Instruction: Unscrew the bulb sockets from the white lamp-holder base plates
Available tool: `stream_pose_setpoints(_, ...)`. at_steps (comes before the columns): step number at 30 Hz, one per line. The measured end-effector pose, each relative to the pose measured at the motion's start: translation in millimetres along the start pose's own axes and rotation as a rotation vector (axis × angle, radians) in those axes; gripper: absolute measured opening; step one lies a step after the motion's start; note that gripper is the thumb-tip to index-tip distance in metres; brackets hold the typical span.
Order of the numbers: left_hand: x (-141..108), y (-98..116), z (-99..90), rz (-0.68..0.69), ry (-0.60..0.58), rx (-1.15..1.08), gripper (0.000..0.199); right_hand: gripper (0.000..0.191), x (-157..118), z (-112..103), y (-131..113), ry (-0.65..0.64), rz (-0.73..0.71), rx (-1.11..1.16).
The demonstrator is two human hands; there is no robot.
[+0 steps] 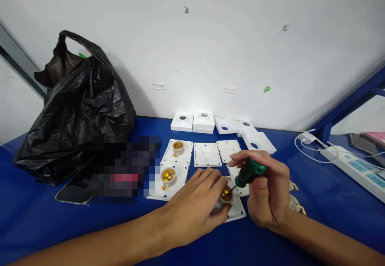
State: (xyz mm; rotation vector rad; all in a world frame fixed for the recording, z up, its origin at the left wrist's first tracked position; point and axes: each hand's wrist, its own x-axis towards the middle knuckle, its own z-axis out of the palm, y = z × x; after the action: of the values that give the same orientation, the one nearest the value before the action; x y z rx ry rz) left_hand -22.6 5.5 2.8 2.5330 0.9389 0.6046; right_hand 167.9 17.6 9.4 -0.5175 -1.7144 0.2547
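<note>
My left hand (200,204) is closed round the rim of a lamp socket (226,195) with a brass-coloured inside, holding it on a square white base plate (237,213). In my right hand (269,191) is a screwdriver (251,172) with a green handle. It slants down and left, its tip inside the socket; the exact contact point is too small to make out. To the left, two more plates carry sockets, a far one (178,147) and a nearer one (168,176). A bare white plate (207,155) lies behind my hands, with others partly hidden by my right hand.
White covers with round holes (203,122) stand along the wall, more at the right (258,141). A black plastic bag (81,105) and a phone (75,189) are at the left. Loose socket parts (296,204) lie beyond my right wrist; a power strip (357,169) with cables lies far right.
</note>
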Motion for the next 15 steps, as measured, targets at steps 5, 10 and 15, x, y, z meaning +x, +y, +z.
stream_pose_setpoints(5, -2, -1, 0.6, 0.014, 0.008, 0.008, 0.025, 0.046, -4, -6, 7, 0.144, -0.022, -0.163)
stream_pose_setpoints(10, -2, -2, 0.6, 0.023, 0.001, 0.021, 0.026, 0.052, -1, -13, 5, -0.053, 0.135, -0.083)
stream_pose_setpoints(15, 0, -2, 0.5, 0.019, -0.011, 0.017, 0.025, 0.039, 3, -3, 9, 0.094, 0.009, -0.091)
